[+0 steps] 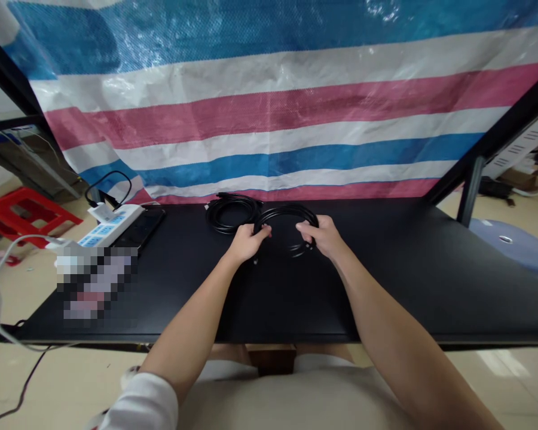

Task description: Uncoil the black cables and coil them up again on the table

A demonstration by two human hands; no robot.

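A looped black cable (pixel 289 210) arches between my two hands above the black table. My left hand (pixel 247 242) is closed round the left side of the loop, thumb on top. The right side of it is gripped by my right hand (pixel 321 235), with the thumb pointing inward. Some strands and a cable end hang below the hands, partly hidden by the fingers. Just behind my left hand, a second coiled black cable (pixel 226 229) lies on the table, with a light plug end showing at its left.
At the table's (pixel 407 269) left end sit a white power strip (pixel 112 229) with plugs in it and a dark phone (pixel 150 227). A striped plastic sheet (pixel 269 119) hangs along the back. On the floor stand a red stool (pixel 27 215) and a bluish stool (pixel 511 245).
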